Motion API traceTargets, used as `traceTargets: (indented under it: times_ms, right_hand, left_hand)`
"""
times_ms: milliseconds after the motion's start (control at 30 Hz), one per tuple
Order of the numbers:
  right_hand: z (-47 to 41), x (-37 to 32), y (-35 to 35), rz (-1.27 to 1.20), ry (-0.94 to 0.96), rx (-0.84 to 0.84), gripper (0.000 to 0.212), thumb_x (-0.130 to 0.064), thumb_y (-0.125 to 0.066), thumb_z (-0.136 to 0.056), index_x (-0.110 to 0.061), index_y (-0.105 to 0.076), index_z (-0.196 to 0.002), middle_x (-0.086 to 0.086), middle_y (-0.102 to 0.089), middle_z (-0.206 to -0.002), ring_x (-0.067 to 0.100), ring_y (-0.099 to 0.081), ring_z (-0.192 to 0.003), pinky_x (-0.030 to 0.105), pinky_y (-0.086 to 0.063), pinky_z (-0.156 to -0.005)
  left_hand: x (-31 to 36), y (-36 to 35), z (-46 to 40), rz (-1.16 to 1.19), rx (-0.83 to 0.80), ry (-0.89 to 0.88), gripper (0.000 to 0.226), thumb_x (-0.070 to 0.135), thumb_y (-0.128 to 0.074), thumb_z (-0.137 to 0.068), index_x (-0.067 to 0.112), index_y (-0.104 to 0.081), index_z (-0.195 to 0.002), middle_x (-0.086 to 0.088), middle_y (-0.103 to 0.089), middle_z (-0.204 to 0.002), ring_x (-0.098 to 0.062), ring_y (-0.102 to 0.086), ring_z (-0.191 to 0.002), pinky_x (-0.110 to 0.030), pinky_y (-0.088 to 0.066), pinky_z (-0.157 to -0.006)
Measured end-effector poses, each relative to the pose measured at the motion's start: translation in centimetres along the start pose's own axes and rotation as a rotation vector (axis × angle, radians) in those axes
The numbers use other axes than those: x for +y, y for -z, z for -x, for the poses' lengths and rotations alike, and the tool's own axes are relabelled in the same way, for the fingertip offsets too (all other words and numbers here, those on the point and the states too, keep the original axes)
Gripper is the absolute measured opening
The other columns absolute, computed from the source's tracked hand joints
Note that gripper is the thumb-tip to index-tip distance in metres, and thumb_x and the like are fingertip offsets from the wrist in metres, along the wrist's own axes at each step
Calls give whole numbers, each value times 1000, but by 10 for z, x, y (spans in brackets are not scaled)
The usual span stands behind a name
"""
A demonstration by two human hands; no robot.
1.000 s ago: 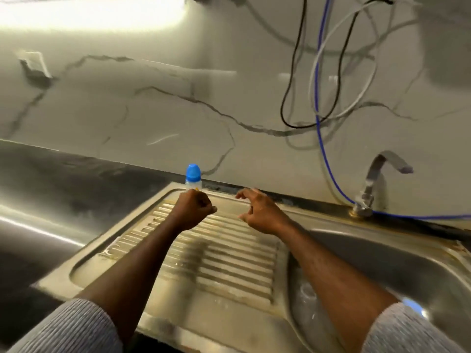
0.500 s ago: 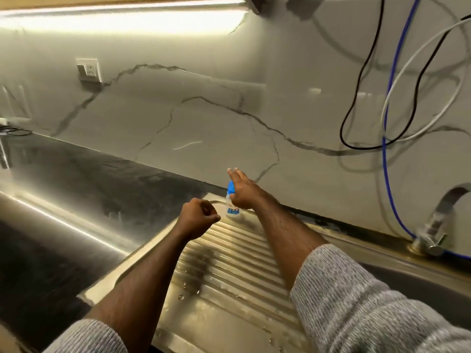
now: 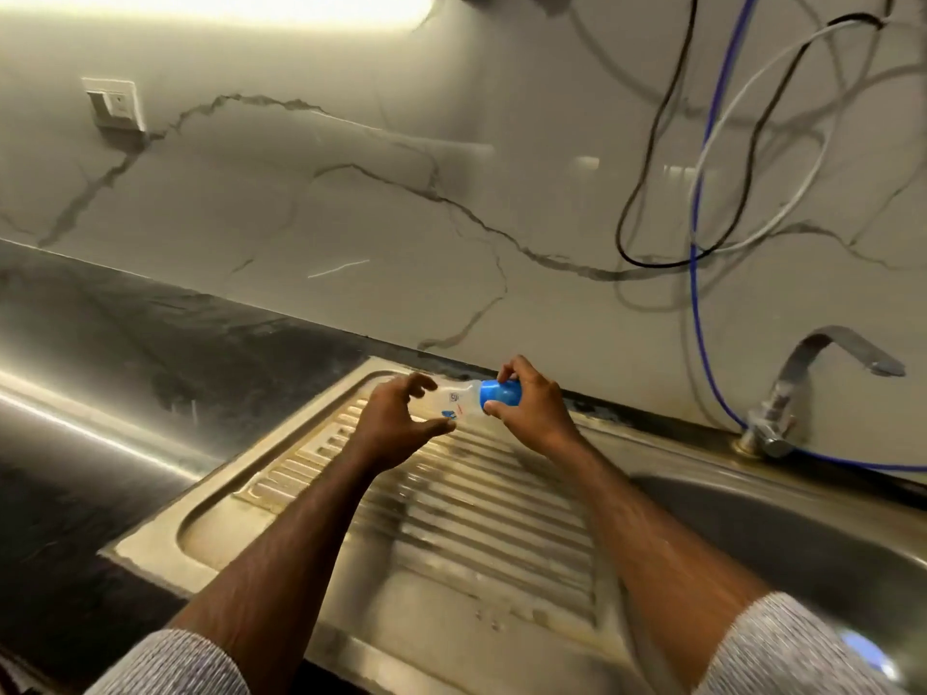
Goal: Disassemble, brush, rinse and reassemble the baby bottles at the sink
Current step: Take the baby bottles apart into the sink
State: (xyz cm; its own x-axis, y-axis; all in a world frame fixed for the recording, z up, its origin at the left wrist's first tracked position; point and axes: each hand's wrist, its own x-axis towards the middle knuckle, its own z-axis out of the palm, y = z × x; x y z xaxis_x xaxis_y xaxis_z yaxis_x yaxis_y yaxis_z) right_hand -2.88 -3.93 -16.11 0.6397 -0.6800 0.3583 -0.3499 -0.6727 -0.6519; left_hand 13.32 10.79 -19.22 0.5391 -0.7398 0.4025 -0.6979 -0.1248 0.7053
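A small clear baby bottle with blue print and a blue cap lies on its side in the air above the back of the ribbed steel drainboard. My right hand grips the blue cap end with fingers and thumb. My left hand is at the bottle's base end, fingers spread and curled around it; whether they touch it is unclear.
The sink basin lies to the right, with a steel tap behind it. Black, white and blue cables hang on the marble wall. A dark countertop stretches left. A wall socket sits upper left.
My right hand has lifted the bottle off the drainboard's back edge and tipped it sideways. My left hand has opened from a fist and come up to the bottle's base.
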Motion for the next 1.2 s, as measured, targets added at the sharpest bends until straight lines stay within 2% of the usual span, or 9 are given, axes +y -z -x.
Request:
traceTargets:
  times_ms: [100, 200, 367, 500, 667, 800, 967, 1133, 1200]
  right_hand:
    - [42, 34, 44, -76, 1, -5, 36, -26, -79, -81, -33, -56, -108, -10, -59, -111, 12, -61, -99, 28, -54, -79]
    - [86, 71, 93, -177, -37, 21, 33, -18, -78, -84, -31, -64, -111, -7, -64, -113, 18, -69, -92, 42, -63, -75]
    - [152, 126, 170, -346, -124, 73, 26, 0, -73, -87, -17, -68, -106, 8, -64, -113, 22, -68, -96, 35, -62, -66]
    - [189, 165, 215, -251, -183, 144, 21, -24, -80, -81, -25, -70, -99, -6, -71, -103, 8, -68, -92, 21, -57, -73]
    - [227, 211, 234, -405, -371, 123, 19, -13, -76, -86, -13, -67, -102, 12, -70, -98, 30, -73, -81, 42, -63, -65]
    - [230, 221, 244, -460, -396, 15, 24, -8, -75, -86, -9, -65, -107, 12, -69, -102, 29, -74, -84, 35, -62, -66]
    - [225, 222, 237, -490, -391, -69, 32, -7, -77, -85, -6, -62, -113, 18, -65, -111, 30, -74, -90, 35, -61, -70]
    - [229, 226, 245, -375, -229, -60, 38, 4, -80, -77, -14, -65, -107, 8, -68, -120, 21, -66, -113, 32, -56, -89]
    - [236, 230, 255, -365, -237, 17, 41, 8, -81, -74, -10, -64, -108, 6, -69, -120, 17, -64, -116, 29, -55, -93]
  left_hand:
    - [33, -40, 8, 53, -69, -83, 70, 55, -88, -64, 29, -63, -124, 4, -65, -122, -14, -57, -114, -37, -49, -95]
    - [86, -86, 18, 60, -217, -203, 72, 62, -83, -67, 28, -63, -127, 5, -66, -125, -12, -58, -115, -34, -49, -97]
    - [160, -171, 39, 131, -471, -340, 66, 53, -86, -71, 24, -66, -127, 7, -70, -117, -7, -65, -104, -34, -54, -95]
    - [201, -230, 62, 228, -594, -382, 65, 54, -84, -72, 30, -64, -130, 13, -70, -119, 2, -65, -107, -27, -53, -97]
    - [227, -278, 88, 228, -731, -397, 57, 41, -79, -83, 31, -57, -135, 11, -64, -127, 0, -64, -101, -25, -55, -90]
    - [225, -292, 88, 183, -775, -404, 61, 42, -76, -85, 36, -50, -140, 10, -59, -133, -4, -60, -113, -32, -54, -98]
    - [215, -289, 80, 203, -843, -363, 59, 34, -75, -88, 33, -50, -142, 4, -63, -129, -14, -69, -105, -38, -60, -89]
    - [210, -287, 79, 311, -917, -310, 60, 21, -71, -94, 22, -46, -148, 8, -60, -135, 7, -61, -112, -11, -50, -90]
    - [203, -285, 79, 285, -904, -238, 67, 28, -73, -91, 19, -43, -150, 5, -56, -141, 1, -61, -115, -13, -49, -92]
